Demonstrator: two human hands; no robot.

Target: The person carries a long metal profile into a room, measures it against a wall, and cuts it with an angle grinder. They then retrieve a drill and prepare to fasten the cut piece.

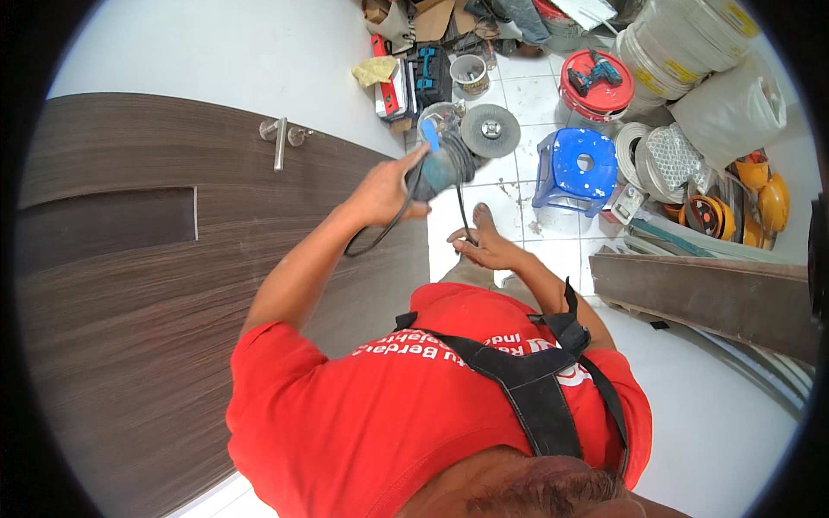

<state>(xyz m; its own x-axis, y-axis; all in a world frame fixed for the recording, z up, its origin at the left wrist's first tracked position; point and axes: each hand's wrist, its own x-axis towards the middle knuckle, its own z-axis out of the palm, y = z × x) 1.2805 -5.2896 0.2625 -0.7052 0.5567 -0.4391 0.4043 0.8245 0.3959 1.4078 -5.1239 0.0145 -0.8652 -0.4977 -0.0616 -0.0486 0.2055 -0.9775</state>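
Note:
My left hand (384, 188) is wrapped round the body of an angle grinder (440, 168), held up in front of me. Its grey round disc (490, 131) faces up toward me, fixed by a metal nut in the middle. Turns of black power cord (463, 161) lie around the grinder's body, and a loose loop hangs beneath my left wrist. Lower and to the right, my right hand (494, 250) has its fingers closed on a length of the cord that runs down from the grinder. Part of the grinder is covered by my left fingers.
A dark wooden door (129, 285) with a metal handle (280, 145) stands close on my left. Ahead are a blue stool (577, 168), a red-lidded bucket (596, 97) with a cordless drill on it, and a black tool case (432, 78). Yellow helmets (775, 203) and boards (691, 285) lie right.

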